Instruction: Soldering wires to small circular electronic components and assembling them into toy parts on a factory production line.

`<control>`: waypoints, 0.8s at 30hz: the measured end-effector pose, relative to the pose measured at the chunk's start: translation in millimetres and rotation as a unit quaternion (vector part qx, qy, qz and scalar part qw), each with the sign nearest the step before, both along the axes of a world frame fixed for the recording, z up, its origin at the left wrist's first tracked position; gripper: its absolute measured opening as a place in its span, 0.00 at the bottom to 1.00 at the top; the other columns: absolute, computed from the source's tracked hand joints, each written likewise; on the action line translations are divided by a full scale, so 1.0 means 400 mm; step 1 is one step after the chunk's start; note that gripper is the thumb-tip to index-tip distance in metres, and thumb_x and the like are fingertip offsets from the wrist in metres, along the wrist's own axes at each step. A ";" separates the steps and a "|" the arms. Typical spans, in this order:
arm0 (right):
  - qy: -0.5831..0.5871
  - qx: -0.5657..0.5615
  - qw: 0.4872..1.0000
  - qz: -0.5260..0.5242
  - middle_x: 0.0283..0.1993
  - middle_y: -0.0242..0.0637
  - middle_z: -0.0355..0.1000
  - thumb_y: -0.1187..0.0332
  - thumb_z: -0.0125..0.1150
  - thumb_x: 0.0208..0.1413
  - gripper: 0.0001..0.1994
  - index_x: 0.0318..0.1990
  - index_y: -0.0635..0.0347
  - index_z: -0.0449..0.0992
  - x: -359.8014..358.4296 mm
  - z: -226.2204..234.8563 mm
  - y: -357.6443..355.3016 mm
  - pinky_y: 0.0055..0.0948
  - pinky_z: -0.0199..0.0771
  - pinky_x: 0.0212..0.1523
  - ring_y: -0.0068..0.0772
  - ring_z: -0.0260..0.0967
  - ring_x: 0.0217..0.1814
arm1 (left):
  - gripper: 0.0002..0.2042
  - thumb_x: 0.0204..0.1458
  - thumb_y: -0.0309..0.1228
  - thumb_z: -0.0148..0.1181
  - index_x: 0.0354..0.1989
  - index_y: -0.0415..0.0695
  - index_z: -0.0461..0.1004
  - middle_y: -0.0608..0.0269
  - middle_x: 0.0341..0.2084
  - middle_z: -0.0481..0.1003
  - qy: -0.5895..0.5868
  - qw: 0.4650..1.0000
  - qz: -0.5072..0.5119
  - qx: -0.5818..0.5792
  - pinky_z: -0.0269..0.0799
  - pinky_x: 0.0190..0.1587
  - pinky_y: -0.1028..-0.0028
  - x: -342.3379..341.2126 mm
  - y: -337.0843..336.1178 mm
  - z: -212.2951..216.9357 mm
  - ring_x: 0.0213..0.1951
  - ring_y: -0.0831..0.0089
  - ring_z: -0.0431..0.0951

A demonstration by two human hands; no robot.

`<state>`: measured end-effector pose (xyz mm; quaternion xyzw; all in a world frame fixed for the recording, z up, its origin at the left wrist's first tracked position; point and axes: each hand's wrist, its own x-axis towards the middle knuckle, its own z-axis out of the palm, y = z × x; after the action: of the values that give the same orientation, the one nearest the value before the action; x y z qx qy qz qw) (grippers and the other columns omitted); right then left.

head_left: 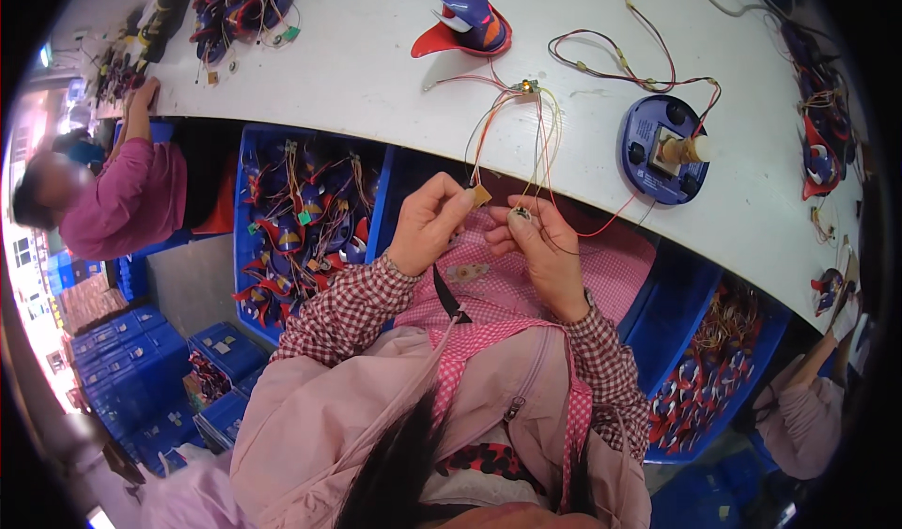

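table [357, 59]: smooth matt white top
shell [467, 17]: glossy red and blue plastic
base [658, 148]: blue plastic, slight sheen
wires [526, 125]: thin plastic-coated strands
bins [246, 200]: blue plastic
sleeves [352, 308]: checked woven cloth

Both hands, left [427, 221] and right [536, 242], are raised close together with fingertips pinched.

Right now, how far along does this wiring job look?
Done: one red-and-blue shell sits finished-looking on the white table. In hand: left hand pinches a small tan board, right hand a small part on the wire bundle. Left: the blue bin holds many wired shells.
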<state>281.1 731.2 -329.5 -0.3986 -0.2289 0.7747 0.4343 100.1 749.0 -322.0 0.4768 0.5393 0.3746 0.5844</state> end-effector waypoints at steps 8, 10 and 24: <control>-0.092 0.086 0.991 -0.047 0.32 0.37 0.73 0.74 0.50 0.59 0.10 0.47 0.65 0.69 -0.018 -0.027 -0.005 0.19 0.73 0.34 0.21 0.71 0.31 | 0.08 0.56 0.29 0.52 0.27 0.41 0.67 0.72 0.16 0.66 0.012 1.000 0.008 -0.006 0.57 0.22 0.85 0.013 0.012 0.006 0.20 0.87 0.63; -0.076 0.049 0.996 -0.011 0.30 0.33 0.71 0.73 0.52 0.58 0.11 0.48 0.65 0.69 -0.019 -0.026 -0.003 0.16 0.71 0.31 0.17 0.69 0.30 | 0.08 0.57 0.29 0.52 0.26 0.42 0.67 0.72 0.16 0.66 0.001 1.000 0.016 -0.014 0.57 0.22 0.85 0.006 0.006 0.007 0.19 0.88 0.63; -0.121 0.072 0.990 -0.010 0.30 0.25 0.69 0.73 0.56 0.56 0.12 0.47 0.63 0.71 0.007 -0.025 0.005 0.11 0.65 0.27 0.10 0.63 0.27 | 0.08 0.56 0.29 0.53 0.26 0.40 0.67 0.73 0.18 0.67 0.012 0.999 0.033 -0.017 0.58 0.23 0.85 0.028 0.011 0.000 0.21 0.88 0.63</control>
<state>283.8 733.1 -339.6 -0.4590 -0.3312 0.6978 0.4390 111.4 753.3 -321.9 0.4533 0.5675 0.3789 0.5735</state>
